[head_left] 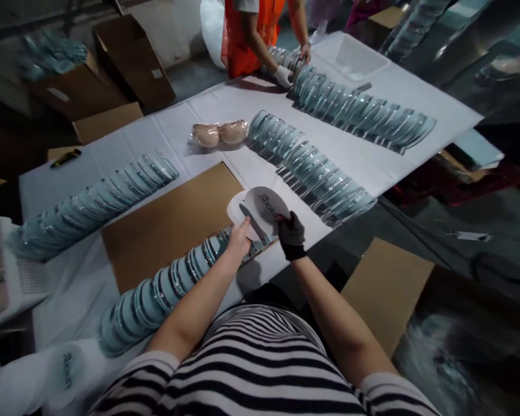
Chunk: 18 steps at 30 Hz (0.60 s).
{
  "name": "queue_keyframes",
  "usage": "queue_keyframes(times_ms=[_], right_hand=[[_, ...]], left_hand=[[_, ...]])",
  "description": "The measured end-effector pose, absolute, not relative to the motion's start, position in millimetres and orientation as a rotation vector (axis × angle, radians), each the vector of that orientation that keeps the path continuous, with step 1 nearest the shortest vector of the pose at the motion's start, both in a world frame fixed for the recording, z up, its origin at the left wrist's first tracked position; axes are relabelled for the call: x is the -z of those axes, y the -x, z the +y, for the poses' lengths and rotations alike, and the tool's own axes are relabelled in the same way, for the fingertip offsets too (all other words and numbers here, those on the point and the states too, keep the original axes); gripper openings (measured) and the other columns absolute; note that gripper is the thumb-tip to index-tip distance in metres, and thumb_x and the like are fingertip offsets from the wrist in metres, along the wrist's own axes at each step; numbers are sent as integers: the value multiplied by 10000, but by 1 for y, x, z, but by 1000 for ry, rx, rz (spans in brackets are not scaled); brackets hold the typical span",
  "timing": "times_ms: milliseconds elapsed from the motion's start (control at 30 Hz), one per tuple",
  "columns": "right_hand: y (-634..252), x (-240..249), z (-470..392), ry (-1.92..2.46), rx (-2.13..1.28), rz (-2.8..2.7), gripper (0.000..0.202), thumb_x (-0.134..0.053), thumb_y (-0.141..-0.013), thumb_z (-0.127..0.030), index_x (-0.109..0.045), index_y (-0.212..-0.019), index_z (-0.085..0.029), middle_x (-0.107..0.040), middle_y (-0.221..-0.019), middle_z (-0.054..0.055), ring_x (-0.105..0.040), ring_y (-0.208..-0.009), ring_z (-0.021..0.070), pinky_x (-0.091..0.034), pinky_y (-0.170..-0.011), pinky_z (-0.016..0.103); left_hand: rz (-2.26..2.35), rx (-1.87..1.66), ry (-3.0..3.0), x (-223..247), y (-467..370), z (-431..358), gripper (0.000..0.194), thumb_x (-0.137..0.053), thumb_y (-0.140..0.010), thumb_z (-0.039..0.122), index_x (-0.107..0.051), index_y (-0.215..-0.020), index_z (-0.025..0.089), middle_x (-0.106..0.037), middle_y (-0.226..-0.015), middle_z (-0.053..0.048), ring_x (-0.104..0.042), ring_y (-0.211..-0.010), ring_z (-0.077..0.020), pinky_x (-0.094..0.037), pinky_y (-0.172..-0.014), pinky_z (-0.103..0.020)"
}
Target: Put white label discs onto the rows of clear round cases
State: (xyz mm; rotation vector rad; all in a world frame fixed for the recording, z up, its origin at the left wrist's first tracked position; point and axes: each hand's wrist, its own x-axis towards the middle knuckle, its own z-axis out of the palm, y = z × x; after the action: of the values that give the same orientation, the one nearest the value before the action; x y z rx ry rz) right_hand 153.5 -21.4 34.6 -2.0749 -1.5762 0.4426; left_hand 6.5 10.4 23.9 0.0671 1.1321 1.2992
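Observation:
My bare left hand (239, 236) and my black-gloved right hand (291, 234) both grip a round clear plastic case (263, 209) with a white printed card inside, tilted above the table's near edge. Just below it lies a long row of overlapping clear round cases (164, 289) on the white-covered table (91, 289). A brown cardboard sheet (173, 225) lies beside that row.
More rows of clear cases lie at the left (91, 202), the middle (312, 167) and the far side (359, 110). A wrapped pair of beige cups (220, 134) sits mid-table. A person in orange (251, 34) handles the far row. Cardboard boxes (385, 289) stand around.

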Motion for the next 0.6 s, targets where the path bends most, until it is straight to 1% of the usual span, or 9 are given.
queue_keyframes(times_ms=[33, 100, 167, 233, 333, 400, 500, 600], right_hand=[[-166, -35, -34, 2084, -398, -1557, 412, -407, -960, -352, -682, -1136, -100, -748, -929, 145, -699, -833, 246, -532, -700, 310], [-187, -36, -66, 2037, -342, -1736, 384, -469, -933, -380, -703, -1089, -118, -751, -900, 143, -707, -813, 249, -520, -679, 297], [-195, -35, -97, 2004, -404, -2028, 321, -499, -926, -366, -718, -1024, -153, -752, -860, 132, -712, -788, 238, -499, -662, 275], [-184, -30, -111, 2025, -528, -2246, 288, -476, -956, -344, -709, -1006, -182, -754, -866, 121, -717, -801, 224, -478, -659, 256], [-152, -21, -93, 2109, -680, -2390, 324, -393, -1011, -337, -650, -1143, -191, -752, -974, 131, -719, -883, 229, -476, -692, 264], [-137, -19, -69, 2181, -713, -2395, 373, -336, -1032, -376, -591, -1232, -191, -744, -1021, 141, -718, -912, 244, -487, -717, 292], [-133, -25, -47, 2273, -674, -2375, 408, -324, -1029, -432, -542, -1277, -192, -740, -1000, 140, -718, -916, 270, -500, -739, 334], [-137, -31, -46, 2272, -715, -2441, 399, -305, -1034, -387, -521, -1308, -194, -741, -979, 138, -720, -901, 272, -504, -745, 347]], left_hand=[[1130, -1318, -16, -24, -1, 14, 253, -618, -892, 85, -692, -1127, 147, -755, -1102, -105, -694, -1103, -234, -498, -1056, -416], [1145, -1343, 76, -25, 9, 23, 317, -564, -939, 105, -652, -1237, 169, -717, -1221, -110, -669, -1157, -228, -495, -1069, -422], [1151, -1338, 130, -23, 17, 29, 379, -528, -968, 129, -596, -1335, 195, -670, -1315, -110, -645, -1200, -229, -485, -1083, -442], [1141, -1322, 146, -20, 21, 32, 413, -520, -979, 155, -557, -1387, 207, -628, -1377, -115, -627, -1229, -242, -474, -1094, -471], [1122, -1328, 117, -14, 22, 30, 432, -535, -976, 173, -543, -1406, 211, -593, -1420, -116, -601, -1265, -263, -462, -1101, -499], [1122, -1331, 109, -11, 22, 28, 439, -544, -968, 159, -546, -1403, 216, -593, -1422, -112, -588, -1283, -262, -464, -1099, -490], [1138, -1322, 132, -8, 22, 28, 443, -542, -966, 153, -549, -1404, 215, -589, -1425, -117, -576, -1297, -265, -479, -1085, -479], [1146, -1322, 158, -7, 22, 30, 451, -559, -959, 161, -551, -1407, 219, -603, -1406, -123, -601, -1268, -272, -511, -1050, -475]])
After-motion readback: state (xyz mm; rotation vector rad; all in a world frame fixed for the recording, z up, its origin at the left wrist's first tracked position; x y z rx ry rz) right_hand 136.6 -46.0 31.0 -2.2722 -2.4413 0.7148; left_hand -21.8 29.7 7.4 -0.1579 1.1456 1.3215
